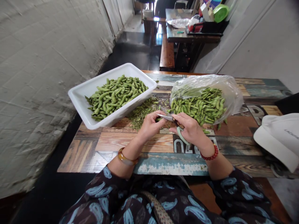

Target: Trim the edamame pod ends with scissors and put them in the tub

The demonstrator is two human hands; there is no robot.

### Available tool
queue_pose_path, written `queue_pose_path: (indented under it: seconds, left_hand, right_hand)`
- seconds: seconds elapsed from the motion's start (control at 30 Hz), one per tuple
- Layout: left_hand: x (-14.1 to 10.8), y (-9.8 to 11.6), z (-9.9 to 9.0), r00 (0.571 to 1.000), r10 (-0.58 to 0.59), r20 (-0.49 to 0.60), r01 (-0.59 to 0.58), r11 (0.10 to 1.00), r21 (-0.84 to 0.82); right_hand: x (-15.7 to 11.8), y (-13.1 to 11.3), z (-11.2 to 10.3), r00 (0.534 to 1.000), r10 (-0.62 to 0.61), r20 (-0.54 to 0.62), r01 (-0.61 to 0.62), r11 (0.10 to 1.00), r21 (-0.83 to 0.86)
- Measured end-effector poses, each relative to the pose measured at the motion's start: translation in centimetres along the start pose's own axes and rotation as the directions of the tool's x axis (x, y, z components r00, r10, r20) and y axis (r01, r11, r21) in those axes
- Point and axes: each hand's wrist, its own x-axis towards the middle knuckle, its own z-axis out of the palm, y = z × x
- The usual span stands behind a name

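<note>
My right hand [189, 128] is closed round the green-handled scissors [181, 133], whose blades are parted and point left. Facing it, my left hand [151, 124] pinches a green pod [159, 119] at the blades. A white tub [93, 124] full of green pods stands beyond my left hand. Past my right hand, a clear plastic bag [230, 90] lies open with more pods [201, 105] spilling at its mouth. Between tub and bag is a pile of green trimmings [140, 116].
The patterned wooden table [137, 143] runs across in front of me. A white cap [277, 133] lies at its right end. A rough white wall [46, 62] is on the left. Farther back stand a bench [167, 53] and another table [179, 36] with a black tray.
</note>
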Motion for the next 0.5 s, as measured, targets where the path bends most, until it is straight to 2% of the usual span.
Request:
queue_pose_path:
  seconds: [0.17, 0.27, 0.33, 0.4, 0.5]
  left_hand:
    - [0.13, 0.08, 0.14, 0.999, -0.009, 0.032, 0.010, 1.000, -0.025]
    - [0.17, 0.09, 0.21, 0.992, -0.113, 0.050, 0.120, 0.975, -0.187]
    - [0.20, 0.08, 0.20, 0.971, -0.221, 0.092, 0.239, 0.898, -0.370]
    - [0.23, 0.11, 0.16, 0.945, -0.286, 0.162, 0.327, 0.782, -0.530]
    - [0.16, 0.21, 0.24, 0.925, -0.284, 0.254, 0.379, 0.627, -0.680]
  right_hand:
    - [-0.08, 0.09, 0.05, 1.000, -0.010, -0.003, 0.010, 1.000, -0.018]
    - [-0.10, 0.21, 0.04, 1.000, 0.016, -0.004, -0.017, 1.000, -0.019]
    - [-0.06, 0.37, 0.08, 0.998, 0.049, -0.048, -0.050, 0.999, -0.012]
    - [0.06, 0.44, 0.10, 0.987, 0.096, -0.127, -0.097, 0.995, 0.001]
    - [0.30, 0.12, 0.02, 0.962, 0.172, -0.210, -0.160, 0.984, 0.073]
